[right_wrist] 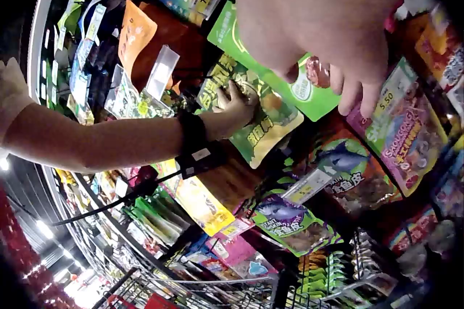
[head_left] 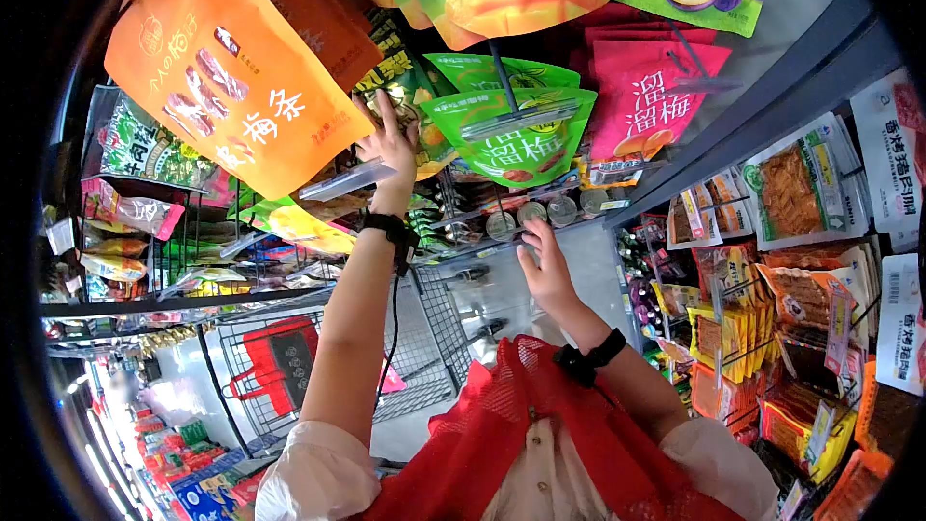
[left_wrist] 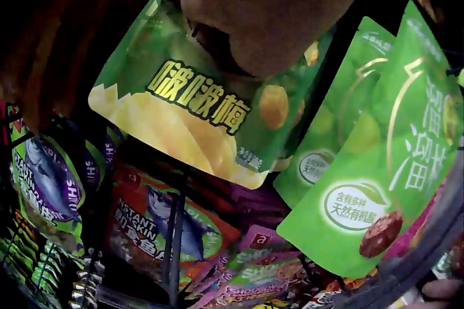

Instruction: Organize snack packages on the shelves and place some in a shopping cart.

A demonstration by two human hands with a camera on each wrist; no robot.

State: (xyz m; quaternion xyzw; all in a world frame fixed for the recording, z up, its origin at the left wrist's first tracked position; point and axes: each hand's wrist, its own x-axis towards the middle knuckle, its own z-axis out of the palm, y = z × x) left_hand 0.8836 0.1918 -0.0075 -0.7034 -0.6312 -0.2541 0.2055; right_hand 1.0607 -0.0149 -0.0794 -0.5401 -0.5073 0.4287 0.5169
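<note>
My left hand (head_left: 391, 152) reaches in among the hanging snack pouches, its fingers on the front of a green and yellow pouch (left_wrist: 196, 117). In the right wrist view the same left hand (right_wrist: 235, 110) lies over the upper part of that pouch, with the fingers spread. Part of the pouch is hidden by the hand. Lower and to the right, my right hand (head_left: 547, 270) hovers in front of the rack with loosely bent fingers and holds nothing. A bright green pouch (head_left: 516, 140) hangs between and above the two hands.
A large orange pouch (head_left: 236, 68) hangs close to the left forearm, and pink pouches (head_left: 646, 96) hang to the right. Clear price-tag holders (head_left: 347, 178) jut out from the hooks. Below stands a wire cart (head_left: 424, 357) with a red bag (head_left: 280, 367). Packaged snacks (head_left: 820, 289) fill the right-hand rack.
</note>
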